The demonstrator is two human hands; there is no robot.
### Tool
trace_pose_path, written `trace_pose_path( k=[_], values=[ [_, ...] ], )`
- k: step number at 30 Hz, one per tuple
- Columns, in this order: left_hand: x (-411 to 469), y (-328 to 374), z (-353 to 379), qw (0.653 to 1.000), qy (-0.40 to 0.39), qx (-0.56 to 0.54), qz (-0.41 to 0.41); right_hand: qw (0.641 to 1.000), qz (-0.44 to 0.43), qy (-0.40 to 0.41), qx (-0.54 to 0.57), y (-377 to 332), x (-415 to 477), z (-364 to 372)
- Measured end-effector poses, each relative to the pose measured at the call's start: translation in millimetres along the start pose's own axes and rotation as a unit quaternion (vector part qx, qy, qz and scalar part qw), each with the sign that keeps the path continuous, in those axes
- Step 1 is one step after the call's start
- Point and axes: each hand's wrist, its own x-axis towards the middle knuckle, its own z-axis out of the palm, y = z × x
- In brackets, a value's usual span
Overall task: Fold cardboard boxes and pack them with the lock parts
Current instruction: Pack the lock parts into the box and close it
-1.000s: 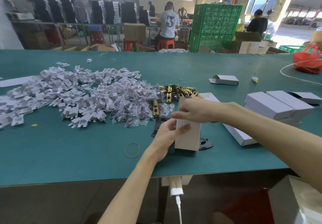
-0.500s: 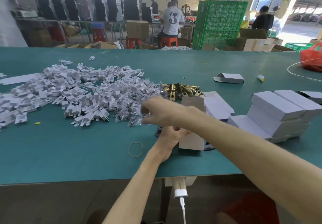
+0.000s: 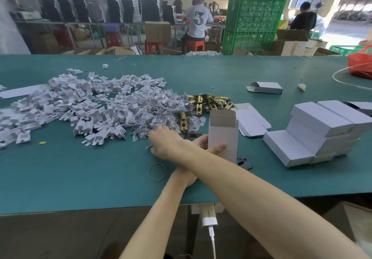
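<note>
Holding the cardboard box upright on the table, the left hand grips its lower part between thumb and fingers. The right hand reaches onto the small plastic bags; if it pinches one, cannot be told. The box seems light and easily crushed, so a gentle hold near the edges is better

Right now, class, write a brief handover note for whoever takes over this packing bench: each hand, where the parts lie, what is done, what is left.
Left hand: holds the open box upright, top flap up.
Right hand: crosses over the left arm, on the near edge of the small clear bags; grip cannot be told.
Parts: brass latches behind the box, white plastic pieces to the left, flat box blanks to the right.
Done: this box folded; closed boxes stacked at right.
Left: fill and close this box.
</note>
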Motion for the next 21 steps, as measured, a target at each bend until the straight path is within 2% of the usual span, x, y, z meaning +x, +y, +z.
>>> trace_pose_path(
  k=[5,10,13,17,21],
  values=[
    [-4,1,-1,1.0,-0.005,0.02,0.012,0.999,-0.028,0.037,-0.012,8,-18,-13],
    [-8,-1,-3,0.994,0.002,0.092,0.05,0.982,-0.02,0.065,0.179,24,-39,-48],
    [-8,6,2,0.999,-0.004,0.025,0.03,0.96,-0.014,0.109,0.257,52,-58,-81],
    [-7,6,1,1.0,-0.018,-0.014,0.015,0.958,0.031,0.167,0.231,102,-84,-107],
    [-6,6,1,0.999,-0.021,-0.027,0.013,0.963,0.069,0.184,0.183,135,-106,-106]
  ],
)
